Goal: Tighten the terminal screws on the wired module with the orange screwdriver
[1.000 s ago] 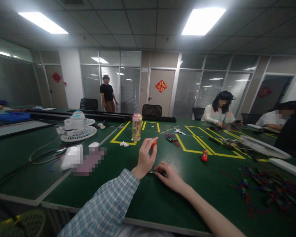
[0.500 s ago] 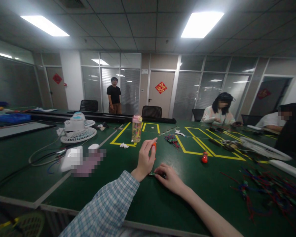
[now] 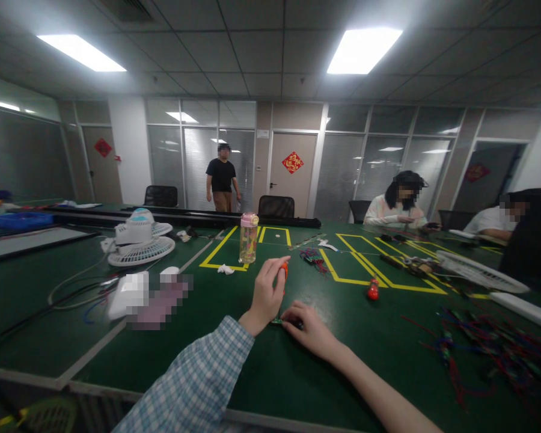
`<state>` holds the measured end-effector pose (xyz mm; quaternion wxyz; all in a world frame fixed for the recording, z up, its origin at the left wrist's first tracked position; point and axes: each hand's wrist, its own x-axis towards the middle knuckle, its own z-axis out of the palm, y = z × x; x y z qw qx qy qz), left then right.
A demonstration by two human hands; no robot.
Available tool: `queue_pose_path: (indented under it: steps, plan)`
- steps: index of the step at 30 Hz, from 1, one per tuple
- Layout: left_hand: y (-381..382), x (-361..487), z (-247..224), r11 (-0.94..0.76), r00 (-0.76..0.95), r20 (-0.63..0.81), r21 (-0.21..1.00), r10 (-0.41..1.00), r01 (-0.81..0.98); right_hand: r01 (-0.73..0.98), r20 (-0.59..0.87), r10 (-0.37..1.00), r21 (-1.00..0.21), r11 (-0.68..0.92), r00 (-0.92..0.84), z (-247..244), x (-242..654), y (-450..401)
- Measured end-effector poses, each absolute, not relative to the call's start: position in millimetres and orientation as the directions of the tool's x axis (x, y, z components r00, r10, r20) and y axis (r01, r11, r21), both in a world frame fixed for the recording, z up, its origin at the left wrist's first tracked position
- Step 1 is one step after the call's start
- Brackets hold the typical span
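Upright in my left hand (image 3: 267,294) is a screwdriver with an orange handle (image 3: 285,278), partly covered by my fingers. Its thin shaft points down at a small green circuit board (image 3: 277,321) on the table; I cannot tell whether the tip touches it. My right hand (image 3: 307,325) is closed at the board's right end, thumb and fingers pinching it. A dark part shows under the right-hand fingers, too small to name. A red-orange screwdriver handle (image 3: 373,290) stands on the table to the right.
A pink-lidded bottle (image 3: 248,239) stands beyond my hands beside crumpled tissue (image 3: 226,269). White fans (image 3: 139,237) and cables lie left. Wired boards (image 3: 482,343) are heaped at right, with a smaller wire bundle (image 3: 314,260) farther back. Co-workers sit across at right; one person (image 3: 222,177) stands behind.
The person at the back has stepped to the right. My view has tilted slightly; both my hands keep nearly the same pose on the screwdriver and board.
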<state>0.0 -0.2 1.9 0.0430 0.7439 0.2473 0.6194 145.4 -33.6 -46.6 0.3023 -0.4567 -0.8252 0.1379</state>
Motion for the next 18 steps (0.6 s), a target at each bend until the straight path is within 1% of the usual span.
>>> queue_pose_path:
  steps: [6,12,14,18]
  plan:
    - [7,7,10,-0.859,0.175,0.878,0.363,0.445,0.362,0.678,0.364,0.847,-0.510,0.529,-0.387,-45,145,-34]
    - [20,7,23,-0.869,0.329,0.843,0.278,0.425,0.410,0.712,0.351,0.867,-0.501,0.492,-0.352,-43,145,-33]
    - [23,7,28,-0.877,0.402,0.825,0.214,0.398,0.431,0.712,0.353,0.869,-0.504,0.488,-0.346,-44,146,-32]
    - [25,10,39,-0.879,0.589,0.754,-0.032,0.291,0.475,0.721,0.354,0.880,-0.513,0.467,-0.318,-47,150,-27]
